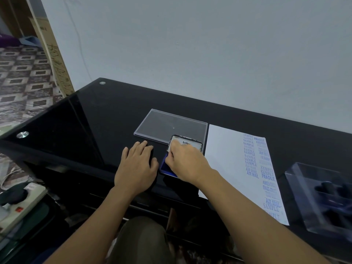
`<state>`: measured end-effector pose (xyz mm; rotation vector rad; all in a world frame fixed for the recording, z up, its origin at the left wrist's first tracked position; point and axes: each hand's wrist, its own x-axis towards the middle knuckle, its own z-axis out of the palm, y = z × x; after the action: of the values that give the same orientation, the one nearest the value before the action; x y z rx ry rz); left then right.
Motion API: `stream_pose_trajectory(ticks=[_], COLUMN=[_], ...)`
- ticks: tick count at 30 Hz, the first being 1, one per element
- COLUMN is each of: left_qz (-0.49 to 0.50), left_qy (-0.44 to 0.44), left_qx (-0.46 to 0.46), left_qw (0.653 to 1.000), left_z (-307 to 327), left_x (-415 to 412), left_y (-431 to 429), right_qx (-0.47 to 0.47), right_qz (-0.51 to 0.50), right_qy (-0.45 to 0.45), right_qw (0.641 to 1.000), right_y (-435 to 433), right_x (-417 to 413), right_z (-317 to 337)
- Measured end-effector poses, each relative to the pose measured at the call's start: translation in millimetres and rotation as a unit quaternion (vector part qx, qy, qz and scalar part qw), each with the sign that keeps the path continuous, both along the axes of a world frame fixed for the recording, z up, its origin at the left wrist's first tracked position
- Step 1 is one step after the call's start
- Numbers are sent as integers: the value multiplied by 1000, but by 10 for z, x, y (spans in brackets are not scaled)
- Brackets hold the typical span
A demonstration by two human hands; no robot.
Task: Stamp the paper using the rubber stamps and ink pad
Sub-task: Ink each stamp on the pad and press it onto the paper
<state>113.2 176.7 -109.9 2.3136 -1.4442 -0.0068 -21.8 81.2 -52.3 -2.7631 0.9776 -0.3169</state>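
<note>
One sheet of paper (224, 159) is laid just right of the ink pad (167, 170), its long axis running away from the person. Stamp box (301, 187): further right. Left hand (136, 166): spread flat, just left of the pad. Right hand (185, 162): curled over the pad, nearer the paper; what is pinched cannot be told.
</note>
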Motion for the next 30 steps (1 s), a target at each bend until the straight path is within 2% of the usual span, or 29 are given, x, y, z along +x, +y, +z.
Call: stream_pose_trajectory(ticks=[22,30], left_qz=[2,3], left_qy=[8,15], left_qx=[6,11], left_qw=[1000,1000], left_z=[26,34], left_x=[-10,-7], left_y=[-14,-16], right_qx=[-4,-33], right_qz=[-8,-9], right_qy=[-13,-19], right_qw=[1000,999], right_y=[-24,18], right_x=[15,-9], right_z=[-86,-101])
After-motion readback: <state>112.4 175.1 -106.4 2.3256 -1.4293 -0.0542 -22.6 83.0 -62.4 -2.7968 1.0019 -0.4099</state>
